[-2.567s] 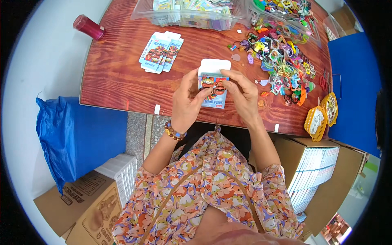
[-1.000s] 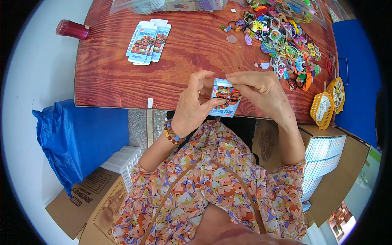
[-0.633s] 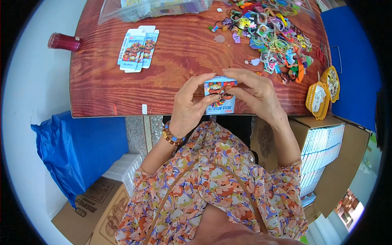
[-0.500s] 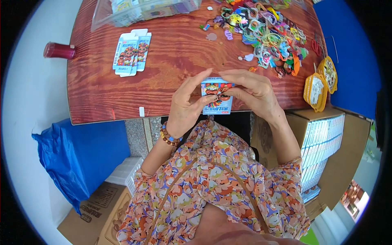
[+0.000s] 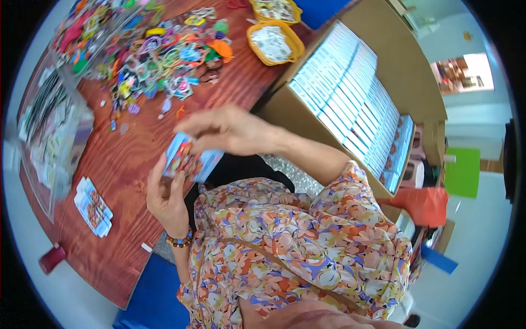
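Note:
A small light-blue cardboard box [image 5: 189,160] with a colourful cartoon print is held tilted over the table's near edge. My left hand [image 5: 165,200] grips its left side, thumb on the printed face and fingers behind. At its upper edge my right hand [image 5: 227,130], blurred by motion, has its fingers curled over the box with the thumb below. Flat printed cartons [image 5: 93,207] of the same kind lie in a small stack on the table, left of my left hand.
A heap of colourful hair ties and trinkets [image 5: 159,60] covers the far table. Beyond my right hand are yellow baskets [image 5: 298,46] and a large open cardboard carton [image 5: 419,71] packed with rows of blue-white boxes [image 5: 350,104]. A clear plastic bin [image 5: 82,123] and red cup [image 5: 52,259] are left.
The view has swung right, bringing more of the large carton into sight. Both hands stay at the small box, now tilted; my right hand has shifted over its upper edge.

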### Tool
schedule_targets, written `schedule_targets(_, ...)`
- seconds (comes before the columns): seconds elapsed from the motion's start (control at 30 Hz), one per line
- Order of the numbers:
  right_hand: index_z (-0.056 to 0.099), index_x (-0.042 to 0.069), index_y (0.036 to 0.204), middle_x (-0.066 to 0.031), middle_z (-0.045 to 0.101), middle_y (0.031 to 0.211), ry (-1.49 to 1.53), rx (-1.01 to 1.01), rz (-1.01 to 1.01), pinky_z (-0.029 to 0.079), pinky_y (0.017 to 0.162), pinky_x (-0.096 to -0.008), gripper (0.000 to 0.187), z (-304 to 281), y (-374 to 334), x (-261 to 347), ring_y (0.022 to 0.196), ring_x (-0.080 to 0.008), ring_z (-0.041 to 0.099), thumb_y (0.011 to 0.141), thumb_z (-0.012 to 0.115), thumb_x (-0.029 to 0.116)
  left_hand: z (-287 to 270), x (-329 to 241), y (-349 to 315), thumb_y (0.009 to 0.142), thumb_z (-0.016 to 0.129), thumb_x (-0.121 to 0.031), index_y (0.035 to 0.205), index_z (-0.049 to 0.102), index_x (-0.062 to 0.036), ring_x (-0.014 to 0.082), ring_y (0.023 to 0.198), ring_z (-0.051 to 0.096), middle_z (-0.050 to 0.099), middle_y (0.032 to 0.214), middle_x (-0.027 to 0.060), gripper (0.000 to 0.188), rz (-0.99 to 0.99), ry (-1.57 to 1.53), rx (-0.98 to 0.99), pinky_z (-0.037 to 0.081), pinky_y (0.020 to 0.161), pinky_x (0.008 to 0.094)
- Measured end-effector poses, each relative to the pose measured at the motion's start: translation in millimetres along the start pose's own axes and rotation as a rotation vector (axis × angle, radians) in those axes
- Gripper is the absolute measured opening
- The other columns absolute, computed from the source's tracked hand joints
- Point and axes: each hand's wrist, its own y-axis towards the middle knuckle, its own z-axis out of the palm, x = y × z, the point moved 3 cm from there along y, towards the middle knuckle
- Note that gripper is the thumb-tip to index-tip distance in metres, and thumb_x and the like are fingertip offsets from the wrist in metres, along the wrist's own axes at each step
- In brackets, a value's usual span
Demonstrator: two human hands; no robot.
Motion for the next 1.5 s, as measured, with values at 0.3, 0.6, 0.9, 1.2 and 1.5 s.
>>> schedule_targets(0.3, 0.07, 0.002, 0.111, -0.0087, 0.073, 0.088, -1.419, -1.303, 0.54, 0.054, 0.069, -0.0289, 0.026, -252.5, -241.0, 119.8, 0.078, -0.0111, 0.068, 0.087, 0.071, 0.009, 11.8, 3.2, 22.8, 0.097, 0.055, 0.001, 0.152, 0.028, -0.0031, 0.0225, 0.102, 0.067, 0.062, 0.122, 0.017, 0.062, -0.063, -0.194, 0.11, 0.056, 0.087, 0.0344)
schedule_targets(0.6, 0.071, -0.001, 0.116, -0.0051, 0.07, 0.098, -0.898, -1.082, 0.606, 0.047, 0.085, -0.0254, 0.03, -246.3, -309.4, -7.9, 0.092, -0.0108, 0.061, 0.094, 0.065, 0.018, 16.5, -1.6, 25.3, 0.097, 0.055, 0.002, 0.153, 0.027, -0.0039, 0.0218, 0.1, 0.067, 0.06, 0.124, 0.017, 0.062, -0.061, -0.237, 0.102, 0.057, 0.086, 0.0333)
schedule_targets(0.9, 0.069, 0.001, 0.122, -0.0021, 0.069, 0.103, -0.723, -0.988, 0.853, 0.046, 0.08, -0.0245, 0.037, -249.2, -318.9, -24.2, 0.091, -0.0108, 0.059, 0.096, 0.063, 0.028, -21.4, 9.5, 13.4, 0.097, 0.059, -0.003, 0.149, 0.035, -0.0034, 0.0209, 0.099, 0.067, 0.062, 0.118, 0.0152, 0.057, -0.146, -0.191, -0.056, 0.056, 0.084, 0.0319)
schedule_targets(1.2, 0.061, -0.005, 0.128, -0.0157, 0.067, 0.122, -1.24, -0.877, 0.62, 0.047, 0.1, -0.035, 0.035, -315.3, -339.2, 25.4, 0.112, -0.0249, 0.061, 0.101, 0.052, 0.015, -85.3, 18.5, 31.8, 0.091, 0.067, -0.008, 0.123, 0.062, -0.0012, 0.0231, 0.104, 0.065, 0.068, 0.11, 0.0135, 0.033, 0.033, 0.246, -0.361, 0.049, 0.093, 0.0352)
schedule_targets(1.5, 0.063, -0.005, 0.121, -0.0136, 0.066, 0.121, -0.771, -0.315, -0.04, 0.046, 0.103, -0.0324, 0.027, -37.9, -7.4, 2.1, 0.115, -0.0236, 0.062, 0.096, 0.053, -0.006, -244.0, 98.7, 13.0, 0.07, 0.084, -0.046, 0.144, 0.042, -0.007, 0.0394, 0.13, 0.039, 0.042, 0.142, 0.0236, 0.094, -0.596, 1.086, -0.802, 0.031, 0.103, 0.0551)
